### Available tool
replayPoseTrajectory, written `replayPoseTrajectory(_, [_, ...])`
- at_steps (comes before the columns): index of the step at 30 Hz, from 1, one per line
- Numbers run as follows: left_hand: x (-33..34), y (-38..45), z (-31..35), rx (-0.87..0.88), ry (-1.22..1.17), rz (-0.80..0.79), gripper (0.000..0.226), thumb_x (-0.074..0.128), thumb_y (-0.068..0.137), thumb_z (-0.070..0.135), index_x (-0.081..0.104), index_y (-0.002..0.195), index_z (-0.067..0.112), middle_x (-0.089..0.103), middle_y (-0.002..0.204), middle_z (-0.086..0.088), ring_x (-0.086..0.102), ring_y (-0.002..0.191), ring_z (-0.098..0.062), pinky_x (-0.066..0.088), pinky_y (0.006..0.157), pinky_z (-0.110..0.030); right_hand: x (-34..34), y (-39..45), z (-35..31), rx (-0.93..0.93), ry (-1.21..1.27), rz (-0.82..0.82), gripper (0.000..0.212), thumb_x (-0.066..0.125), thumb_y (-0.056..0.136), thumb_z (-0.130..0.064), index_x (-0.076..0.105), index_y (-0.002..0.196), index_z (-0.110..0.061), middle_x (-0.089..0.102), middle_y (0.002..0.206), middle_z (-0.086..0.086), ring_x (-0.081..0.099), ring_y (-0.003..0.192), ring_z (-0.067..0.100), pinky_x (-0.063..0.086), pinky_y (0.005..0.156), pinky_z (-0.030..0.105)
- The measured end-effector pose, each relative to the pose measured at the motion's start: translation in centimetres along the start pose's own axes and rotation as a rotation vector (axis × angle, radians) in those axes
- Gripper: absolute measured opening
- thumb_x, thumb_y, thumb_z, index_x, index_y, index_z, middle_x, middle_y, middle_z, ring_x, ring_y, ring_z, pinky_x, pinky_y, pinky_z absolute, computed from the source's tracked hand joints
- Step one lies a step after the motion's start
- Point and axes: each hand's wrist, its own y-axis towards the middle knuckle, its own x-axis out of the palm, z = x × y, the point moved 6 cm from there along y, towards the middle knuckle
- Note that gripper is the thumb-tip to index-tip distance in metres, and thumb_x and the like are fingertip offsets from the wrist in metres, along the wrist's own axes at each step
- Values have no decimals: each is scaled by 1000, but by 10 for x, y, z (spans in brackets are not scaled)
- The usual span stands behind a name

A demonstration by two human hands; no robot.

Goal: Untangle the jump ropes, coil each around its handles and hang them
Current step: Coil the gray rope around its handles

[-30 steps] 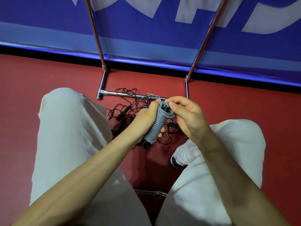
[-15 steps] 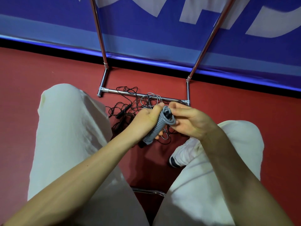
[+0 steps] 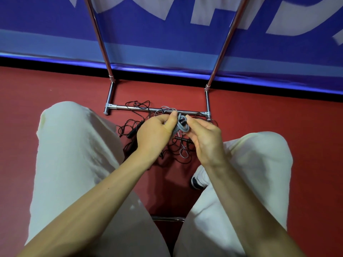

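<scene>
Head view: blue banner [image 3: 167, 43] across top, red floor [image 3: 37, 93] below w/ chrome rack [image 3: 148, 109] base at centre, pale trousers [image 3: 74, 154] lower left & right. Tangled black/grey ropes [image 3: 178, 149] lie on floor under the hands, frame centre. Left hand [image 3: 156, 132] clenched round grey coiled rope [image 3: 181, 125], right hand [image 3: 204, 138] pinching its top loop.

head cam | looks steeply down, forward | close over hands [image 3: 178, 134], knees
</scene>
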Motion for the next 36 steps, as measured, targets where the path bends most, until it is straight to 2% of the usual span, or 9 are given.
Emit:
replayPoseTrajectory(4, [-2, -2, 0, 26, -16, 51, 76, 17, 76, 77, 54, 69, 11, 53, 59, -5, 46, 55, -13, 35, 55, -30, 1, -6, -2, -182, -149, 57, 14, 70, 84, -22, 77, 78, -12, 66, 82, 7, 58, 81, 16, 49, 81, 38])
replayPoseTrajectory(9, [-5, 3, 1, 34, -7, 19, 73, 18, 79, 76, 55, 69, 13, 50, 58, -4, 46, 57, -17, 37, 57, -34, 10, -15, -12, -343, -288, 7, 21, 71, 85, -4, 74, 91, -24, 73, 85, -13, 68, 85, 4, 52, 82, 23])
replayPoseTrajectory(13, [-3, 1, 3, 39, -86, -19, 63, 33, 99, 57, 46, 66, 5, 42, 58, -2, 37, 56, -15, 31, 56, -34, 11, -12, -16, -449, -377, -6, 14, 66, 88, -6, 74, 99, -6, 71, 96, 6, 68, 91, 12, 51, 84, 26])
replayPoseTrajectory(17, [-2, 0, -3, 8, -120, -42, 59, 35, 103, 48, 40, 54, 16, 44, 41, 11, 40, 46, -8, 32, 54, -31, 16, -16, -20, -531, -417, -57, 14, 63, 89, 1, 71, 93, -10, 67, 90, 2, 64, 86, 3, 49, 81, 19])
replayPoseTrajectory(19, [3, 0, -7, -80, -263, -98, 61, 35, 103, 47, 48, 51, 18, 51, 40, 10, 45, 41, -5, 40, 56, -29, 18, -14, -22, -532, -394, -86, 13, 63, 87, 0, 69, 89, -11, 65, 88, 2, 64, 84, 3, 50, 79, 21])
replayPoseTrajectory(22, [10, -2, -12, -205, -465, -165, 65, 34, 102, 50, 60, 53, 16, 60, 47, -2, 56, 46, -19, 49, 59, -32, 23, -11, -22, -491, -299, -125, 11, 63, 87, -2, 69, 87, -12, 66, 89, 10, 65, 82, 8, 51, 78, 23])
replayPoseTrajectory(27, [-7, 2, -8, -45, -256, 27, 60, 35, 100, 55, 45, 57, 14, 43, 52, 4, 40, 52, -12, 34, 60, -32, 25, -4, -8, -267, -94, -47, 18, 66, 87, 2, 68, 101, -10, 71, 95, 4, 66, 90, 8, 49, 82, 19])
replayPoseTrajectory(30, [-8, -1, -8, -16, -276, 47, 52, 32, 94, 58, 45, 65, 16, 43, 55, 6, 39, 56, -12, 34, 60, -34, 25, -1, -8, -266, -118, -53, 15, 65, 88, 2, 68, 102, -2, 70, 96, 10, 66, 87, 9, 50, 81, 20])
replayPoseTrajectory(36, [-9, -4, -9, 0, -286, -8, 52, 32, 102, 50, 40, 59, 21, 42, 50, 11, 38, 53, -9, 32, 58, -33, 29, -4, -12, -359, -263, -127, 11, 63, 88, -6, 69, 95, -12, 68, 88, 0, 63, 81, 6, 50, 77, 20])
